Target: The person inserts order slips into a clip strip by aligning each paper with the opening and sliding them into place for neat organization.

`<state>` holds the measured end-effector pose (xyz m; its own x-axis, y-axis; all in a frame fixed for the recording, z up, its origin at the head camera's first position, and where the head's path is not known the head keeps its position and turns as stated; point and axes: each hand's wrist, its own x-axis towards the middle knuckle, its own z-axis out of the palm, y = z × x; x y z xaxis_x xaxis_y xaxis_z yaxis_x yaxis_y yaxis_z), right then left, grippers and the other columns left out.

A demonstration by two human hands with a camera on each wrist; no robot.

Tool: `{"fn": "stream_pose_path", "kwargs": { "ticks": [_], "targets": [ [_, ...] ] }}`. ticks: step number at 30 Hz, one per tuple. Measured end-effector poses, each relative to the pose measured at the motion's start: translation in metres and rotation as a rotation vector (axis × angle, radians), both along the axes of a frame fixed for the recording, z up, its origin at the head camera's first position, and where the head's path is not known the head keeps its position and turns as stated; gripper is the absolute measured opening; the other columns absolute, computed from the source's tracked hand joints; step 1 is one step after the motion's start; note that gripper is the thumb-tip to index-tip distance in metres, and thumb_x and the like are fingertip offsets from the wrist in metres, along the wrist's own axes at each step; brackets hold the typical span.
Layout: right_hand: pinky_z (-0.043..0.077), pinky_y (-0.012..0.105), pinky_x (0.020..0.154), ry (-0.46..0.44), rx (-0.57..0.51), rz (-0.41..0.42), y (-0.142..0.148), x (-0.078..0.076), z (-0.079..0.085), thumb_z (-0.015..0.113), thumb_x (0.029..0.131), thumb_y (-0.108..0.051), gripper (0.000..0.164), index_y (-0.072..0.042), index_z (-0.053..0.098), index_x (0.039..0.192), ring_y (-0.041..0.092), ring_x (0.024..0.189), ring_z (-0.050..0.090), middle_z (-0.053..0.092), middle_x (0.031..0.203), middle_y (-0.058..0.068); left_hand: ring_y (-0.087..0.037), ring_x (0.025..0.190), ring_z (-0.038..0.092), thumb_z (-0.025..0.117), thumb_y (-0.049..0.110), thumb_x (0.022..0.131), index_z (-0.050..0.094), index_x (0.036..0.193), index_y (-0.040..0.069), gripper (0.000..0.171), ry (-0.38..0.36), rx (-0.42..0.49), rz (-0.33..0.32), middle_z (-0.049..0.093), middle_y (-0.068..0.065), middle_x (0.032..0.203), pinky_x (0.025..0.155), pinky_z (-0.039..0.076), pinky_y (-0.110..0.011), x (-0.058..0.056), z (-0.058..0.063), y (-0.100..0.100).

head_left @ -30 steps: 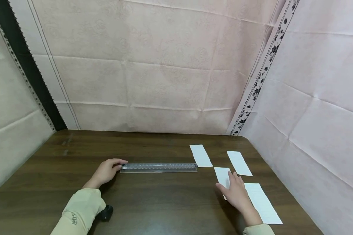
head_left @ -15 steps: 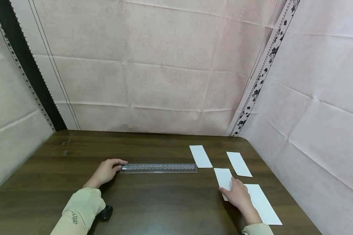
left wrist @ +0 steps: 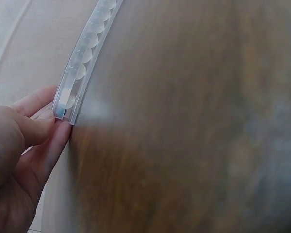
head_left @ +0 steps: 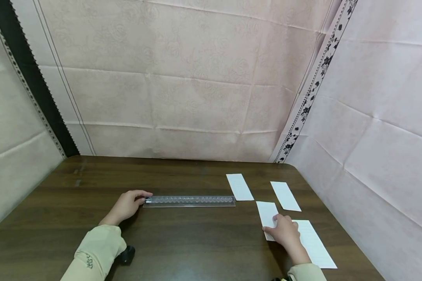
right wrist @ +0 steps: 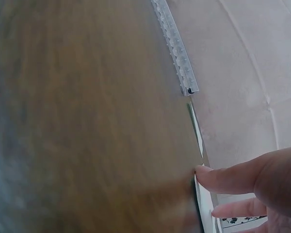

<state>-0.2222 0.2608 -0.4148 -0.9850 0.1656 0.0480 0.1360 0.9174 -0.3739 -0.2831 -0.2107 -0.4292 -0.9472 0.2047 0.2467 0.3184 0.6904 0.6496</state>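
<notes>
Pinched at its left end by the left hand (head_left: 126, 205), the clear strip (head_left: 190, 201), probably light, stiff and slick, lay left of a white card (head_left: 267, 213), likely flimsy and best taken by its long edges, where the right hand (head_left: 287, 233) had its fingers narrower than a second earlier, grip unclear.

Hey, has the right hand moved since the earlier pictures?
Yes, slightly: the right hand has drawn its fingertips back, farther from the table's back edge.
</notes>
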Motion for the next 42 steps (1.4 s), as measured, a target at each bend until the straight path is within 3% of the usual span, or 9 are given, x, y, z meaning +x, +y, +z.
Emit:
{"fn": "stream_pose_path", "kwargs": {
  "ticks": [7, 19, 23, 28, 34, 37, 42],
  "targets": [
    [0.034, 0.056, 0.075, 0.042, -0.038, 0.023, -0.001, -0.003, 0.004, 0.081, 0.069, -0.021, 0.048, 0.009, 0.055, 0.096, 0.043, 0.091, 0.048, 0.055, 0.09, 0.026, -0.037, 0.108, 0.054, 0.055, -0.004, 0.09, 0.068, 0.11, 0.004, 0.025, -0.013, 0.003, 0.003, 0.063, -0.016, 0.112, 0.087, 0.044, -0.052, 0.0, 0.0, 0.0],
    [0.043, 0.05, 0.075, 0.055, -0.169, 0.0, 0.003, -0.004, 0.001, 0.085, 0.063, -0.02, 0.052, 0.005, 0.056, 0.099, 0.04, 0.086, 0.051, 0.051, 0.097, 0.029, -0.037, 0.108, 0.054, 0.054, -0.005, 0.09, 0.067, 0.11, 0.003, 0.025, -0.016, 0.002, 0.0, 0.063, -0.017, 0.112, 0.088, 0.044, -0.053, 0.001, 0.0, 0.002],
    [0.041, 0.052, 0.082, 0.067, -0.295, -0.008, 0.008, -0.005, -0.001, 0.084, 0.063, -0.012, 0.045, 0.006, 0.057, 0.095, 0.042, 0.095, 0.05, 0.053, 0.106, 0.034, -0.037, 0.108, 0.054, 0.054, -0.004, 0.09, 0.067, 0.111, 0.004, 0.026, -0.02, 0.005, -0.001, 0.062, -0.017, 0.113, 0.088, 0.044, -0.053, 0.0, -0.001, 0.001],
    [0.041, 0.05, 0.091, 0.021, -0.526, -0.038, 0.015, -0.006, -0.002, 0.076, 0.072, -0.005, 0.035, 0.008, 0.064, 0.102, 0.044, 0.112, 0.045, 0.048, 0.121, 0.035, -0.037, 0.108, 0.053, 0.054, -0.004, 0.09, 0.067, 0.111, 0.004, 0.026, -0.022, 0.006, 0.001, 0.062, -0.017, 0.114, 0.088, 0.043, -0.053, 0.0, -0.001, 0.0],
    [0.055, 0.034, 0.069, 0.017, -0.816, -0.099, 0.017, -0.008, -0.001, 0.067, 0.078, 0.007, 0.04, 0.014, 0.057, 0.116, 0.031, 0.098, 0.055, 0.039, 0.128, 0.038, -0.038, 0.11, 0.052, 0.053, -0.004, 0.091, 0.067, 0.111, 0.004, 0.026, -0.032, 0.005, 0.009, 0.061, -0.018, 0.114, 0.089, 0.042, -0.054, -0.001, 0.001, 0.0],
    [0.054, 0.031, 0.071, 0.058, -0.868, -0.124, 0.015, -0.007, 0.0, 0.066, 0.078, 0.009, 0.043, 0.015, 0.054, 0.118, 0.035, 0.11, 0.049, 0.036, 0.131, 0.039, -0.038, 0.11, 0.052, 0.053, -0.004, 0.091, 0.067, 0.111, 0.004, 0.026, -0.041, 0.007, 0.013, 0.061, -0.018, 0.115, 0.089, 0.042, -0.054, -0.001, 0.001, 0.001],
    [0.042, 0.039, 0.095, 0.105, -0.838, -0.175, 0.011, -0.007, 0.0, 0.068, 0.079, 0.002, 0.044, 0.011, 0.055, 0.12, 0.04, 0.128, 0.031, 0.036, 0.134, 0.035, -0.038, 0.111, 0.052, 0.053, -0.004, 0.091, 0.067, 0.112, 0.004, 0.026, -0.053, 0.011, 0.014, 0.061, -0.017, 0.115, 0.089, 0.042, -0.054, -0.001, 0.001, 0.001]
  ]
}}
